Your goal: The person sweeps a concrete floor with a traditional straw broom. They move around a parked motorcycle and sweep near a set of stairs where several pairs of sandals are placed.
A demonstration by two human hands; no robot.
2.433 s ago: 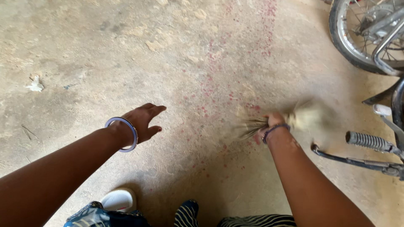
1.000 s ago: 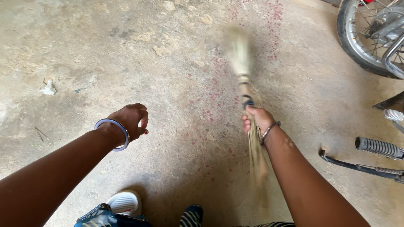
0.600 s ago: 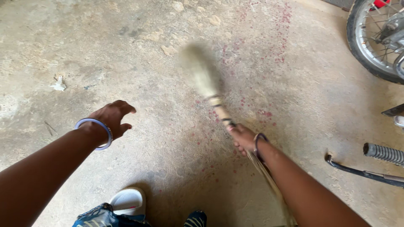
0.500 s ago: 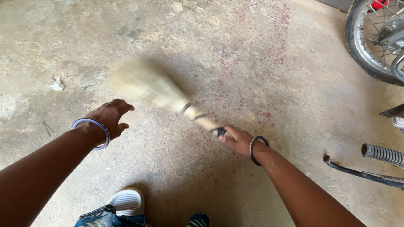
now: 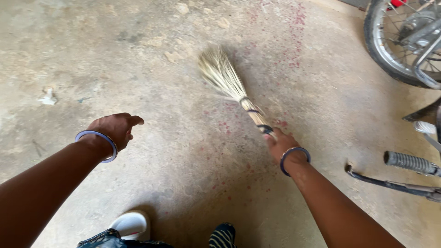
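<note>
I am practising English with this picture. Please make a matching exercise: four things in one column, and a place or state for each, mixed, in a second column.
Things:
1. broom
2. left hand
3. motorcycle wheel
4. white scrap

Places or states:
A. top right corner
B. empty, held above the floor
C. gripped by the right hand
D. lying on the floor, far left

Pairs: 1-C, 2-B, 3-A, 4-D

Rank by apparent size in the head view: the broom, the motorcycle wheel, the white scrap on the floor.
1. motorcycle wheel, though cut off by the frame, and farther away
2. broom, held in the right hand
3. white scrap, clearly smallest
</note>
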